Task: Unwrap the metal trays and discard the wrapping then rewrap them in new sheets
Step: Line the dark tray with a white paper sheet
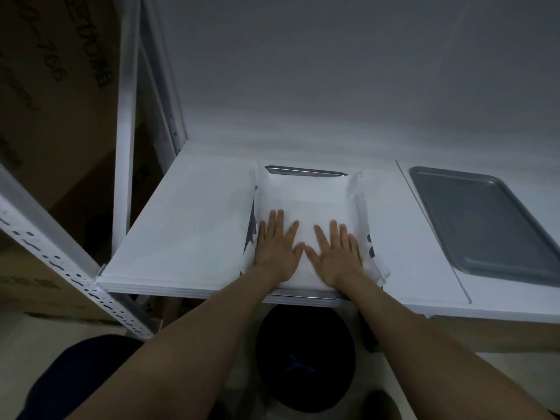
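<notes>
Left hand point(277, 247) and right hand point(335, 253) lie flat, fingers spread, pressing the white sheet point(306, 198) onto the metal tray point(306, 171) beneath them, apparently to set the fold, while a bare tray point(485, 219) waits beyond the right hand.

place: storeroom | slotted metal racking point(69, 272) | printed cardboard cartons point(60, 86)

Person's going bare-armed here, left hand point(277, 253) and right hand point(336, 256) uncovered too. Looks like they're wearing dark navy clothing point(75, 374), which is poking in at lower left.
</notes>
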